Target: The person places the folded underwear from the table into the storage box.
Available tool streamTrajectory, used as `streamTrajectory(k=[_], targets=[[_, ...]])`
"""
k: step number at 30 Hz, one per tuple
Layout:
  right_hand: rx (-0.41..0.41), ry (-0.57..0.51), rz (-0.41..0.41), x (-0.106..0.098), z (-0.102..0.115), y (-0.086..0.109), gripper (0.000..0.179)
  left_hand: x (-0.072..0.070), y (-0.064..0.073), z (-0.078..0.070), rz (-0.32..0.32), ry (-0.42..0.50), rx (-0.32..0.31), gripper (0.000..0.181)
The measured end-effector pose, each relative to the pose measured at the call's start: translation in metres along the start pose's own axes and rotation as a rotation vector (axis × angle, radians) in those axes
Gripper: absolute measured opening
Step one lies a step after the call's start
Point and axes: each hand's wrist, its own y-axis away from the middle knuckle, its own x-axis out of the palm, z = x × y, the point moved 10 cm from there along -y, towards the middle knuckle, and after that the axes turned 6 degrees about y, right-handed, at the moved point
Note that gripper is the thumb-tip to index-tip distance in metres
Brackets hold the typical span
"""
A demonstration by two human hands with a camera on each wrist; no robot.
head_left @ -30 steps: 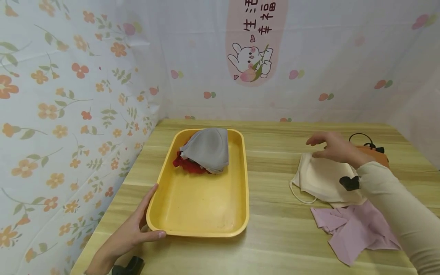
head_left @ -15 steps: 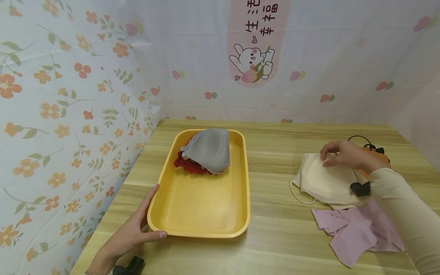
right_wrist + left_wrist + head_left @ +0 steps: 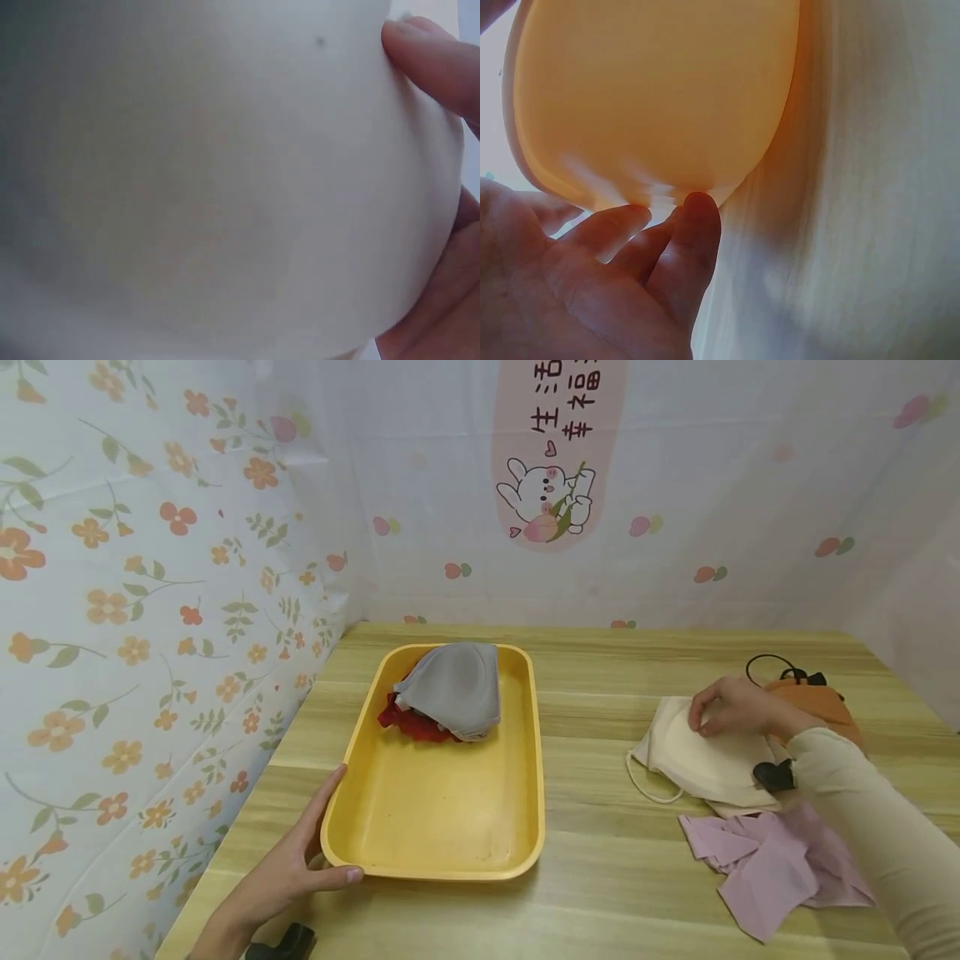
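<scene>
My right hand [image 3: 727,708] pinches the upper part of a cream moulded-cup bra [image 3: 678,739] lying on the table. In the right wrist view, the smooth cream cup [image 3: 225,180] fills most of the picture, with the thumb [image 3: 435,64] at its edge. My left hand [image 3: 288,860] rests against the near left corner of a yellow tray [image 3: 542,777], thumb along the front and fingers along the side. The left wrist view has its fingertips [image 3: 701,206] touching the tray's outer wall. Inside the tray, a grey bra [image 3: 456,689] lies over a red garment [image 3: 420,727].
A mauve cloth garment [image 3: 772,877] lies in front of the cream bra, partly under the right sleeve [image 3: 862,810]. Behind the right hand sits an orange pouch [image 3: 817,706] with a black cord. Patterned curtains [image 3: 165,610] border the table at the left and back.
My right hand has come down from above the cream bra, shifted slightly right, and taken hold of it. The left hand stays at the tray's corner.
</scene>
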Motion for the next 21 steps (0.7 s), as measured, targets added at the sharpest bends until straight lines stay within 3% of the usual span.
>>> streamTrajectory(k=[7, 12, 17, 21], targets=[[-0.006, 0.058, -0.077, -0.010, 0.006, 0.003, 0.017, 0.000, 0.000, 0.005, -0.007, -0.001, -0.028, 0.109], [-0.006, 0.046, -0.104, -0.012, 0.012, 0.006, 0.012, 0.001, 0.000, 0.002, 0.002, 0.005, -0.013, 0.108], [0.036, -0.024, -0.156, -0.017, 0.013, 0.008, 0.004, 0.003, -0.001, 0.000, 0.008, 0.005, -0.015, 0.108], [0.088, -0.133, -0.184, -0.021, 0.011, 0.010, 0.016, 0.003, 0.000, -0.001, 0.011, -0.002, -0.006, 0.108]])
